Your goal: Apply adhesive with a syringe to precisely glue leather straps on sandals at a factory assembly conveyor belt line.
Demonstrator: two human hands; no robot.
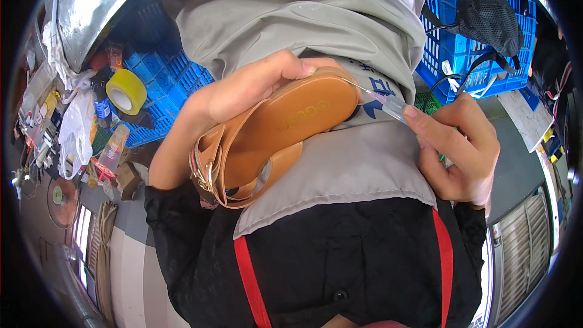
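A tan strapped sandal [273, 121] lies tilted over my lap, its insole facing up and its buckled straps toward the lower left. My left hand [258, 82] grips it along the far side, with the thumb on the sole's edge. Between the thumb and fingers of my right hand [458, 146] is a small clear syringe [393, 107] with a pinkish hub and a thin needle. The needle's tip reaches the edge of the sandal's rounded end at the right. Most of the left fingers are hidden beneath the sole.
A grey apron [340, 164] with red straps covers my lap. At the far right, a blue crate [449, 54] has a black mesh bag [490, 21] on it. To the left are another blue crate [155, 85], a roll of yellow tape [126, 92] and a white plastic bag [77, 130] amid clutter.
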